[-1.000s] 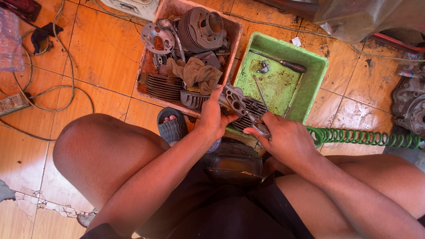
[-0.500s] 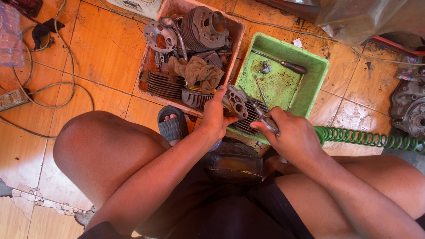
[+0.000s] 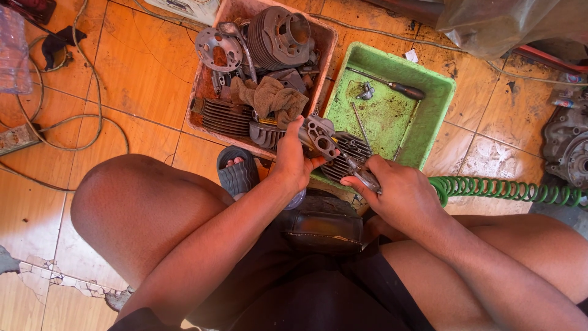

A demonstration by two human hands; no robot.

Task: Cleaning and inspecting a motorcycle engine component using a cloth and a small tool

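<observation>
Item: small grey cast-metal engine part (image 3: 320,136), pinched in left hand (image 3: 293,160) above green plastic tray (image 3: 438,116); right hand (image 3: 392,191) fingers clamped on metal-shafted tool (image 3: 361,175); risk: oily shaft slipping, gouging part or fingers.

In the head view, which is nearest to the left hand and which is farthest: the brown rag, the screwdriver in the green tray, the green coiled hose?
From the left hand:
1. Brown rag, just above it in the reddish tray.
2. Screwdriver, up and to the right in the green tray.
3. Green coiled hose, far right on the floor.
</observation>
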